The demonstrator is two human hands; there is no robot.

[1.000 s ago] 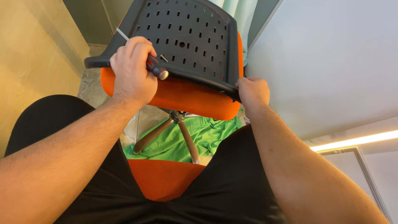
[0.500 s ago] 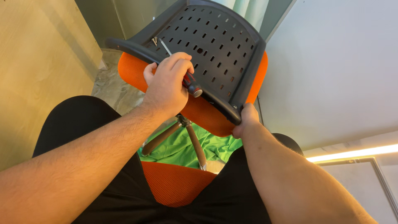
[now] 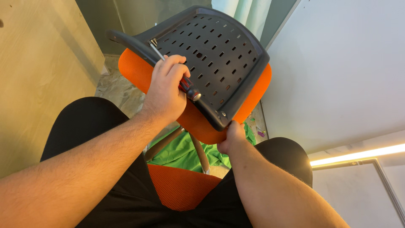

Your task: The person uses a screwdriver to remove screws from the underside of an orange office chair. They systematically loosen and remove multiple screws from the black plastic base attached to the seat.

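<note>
Beige wall (image 3: 38,76), marbled floor (image 3: 116,90) — pale curtain (image 3: 247,12).

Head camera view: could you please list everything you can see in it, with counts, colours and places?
Perforated black plastic chair panel: one, black, upper centre, tilted.
Orange mesh cushion: one, orange, under the panel.
Red-and-black-handled screwdriver: one, metal shaft on a screw at the panel's upper left corner.
Orange mesh seat: one, bottom centre, between the legs.
Green cloth: one, on the floor.
Chair base legs: two visible, brown.
Left hand: grips the screwdriver.
Right hand: holds the cushion's lower corner.
</note>
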